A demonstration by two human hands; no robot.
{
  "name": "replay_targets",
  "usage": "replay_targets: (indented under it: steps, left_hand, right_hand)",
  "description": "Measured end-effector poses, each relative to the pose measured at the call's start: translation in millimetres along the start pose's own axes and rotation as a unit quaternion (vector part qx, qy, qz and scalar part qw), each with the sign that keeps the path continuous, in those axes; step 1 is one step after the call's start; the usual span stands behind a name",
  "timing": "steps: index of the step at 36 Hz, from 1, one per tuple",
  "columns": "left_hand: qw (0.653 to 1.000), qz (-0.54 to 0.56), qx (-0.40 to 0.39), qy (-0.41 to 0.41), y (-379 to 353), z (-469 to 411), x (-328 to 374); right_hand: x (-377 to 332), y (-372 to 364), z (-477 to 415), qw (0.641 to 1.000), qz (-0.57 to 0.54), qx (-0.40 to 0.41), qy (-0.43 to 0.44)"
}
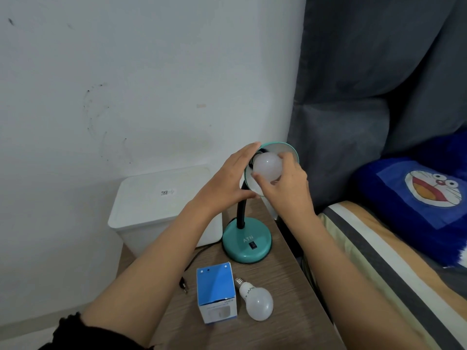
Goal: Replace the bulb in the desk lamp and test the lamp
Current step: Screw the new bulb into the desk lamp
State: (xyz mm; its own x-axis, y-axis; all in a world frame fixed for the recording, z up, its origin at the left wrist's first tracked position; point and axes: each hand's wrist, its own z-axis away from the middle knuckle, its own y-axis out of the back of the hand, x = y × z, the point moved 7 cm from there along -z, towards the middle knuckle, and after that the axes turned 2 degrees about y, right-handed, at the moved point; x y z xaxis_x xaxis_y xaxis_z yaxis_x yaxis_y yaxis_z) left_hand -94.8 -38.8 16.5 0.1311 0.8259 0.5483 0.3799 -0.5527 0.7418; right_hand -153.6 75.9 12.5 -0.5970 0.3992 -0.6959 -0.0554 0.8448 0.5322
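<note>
Nearest the viewer, a spare bulb (256, 300) lies on its side on the wooden table (285, 281), touching or just beside a blue bulb box (216, 291); the lamp's plug (184, 286) lies unplugged to the left of the box, so testing is not yet possible. Behind these stands the teal lamp base (247, 239) with its rocker switch (253, 245), from which a black gooseneck (241, 210) rises to the shade (285, 150). The left hand (227, 180) cups the shade's rim and back, fingers pressed together and thumb curled beneath, bracing it. The right hand (288, 183) holds the bulb in the shade (267, 165) with fingertips wrapped round the globe, wrist bent upward; whether this bulb is being screwed in or out cannot be told, and the socket is hidden. Likely risks: a bulb held off-axis may cross-thread; a loosened bulb may slip from the fingertips and fall onto the table; twisting without the left hand's brace would bend the gooseneck or tip the base. Farther back are a white lidded bin (161, 198), the wall, and a bed with a blue cushion (414, 198).
</note>
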Motion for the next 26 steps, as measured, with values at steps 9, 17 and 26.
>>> replay_targets:
  steps: [9, 17, 26]
  left_hand:
    - [1.0, 0.001, 0.004, -0.007, -1, 1, 0]
    - [1.0, -0.003, -0.009, -0.005, 1, 3, 3]
    - [1.0, -0.002, 0.001, -0.014, 0, 3, -2]
  right_hand:
    - [-3, -1, -1, 0.998, -0.016, -0.024, 0.051]
    - [14, 4, -6, 0.994, -0.023, 0.008, -0.111]
    - [6, 2, 0, 0.998, -0.045, -0.005, -0.038]
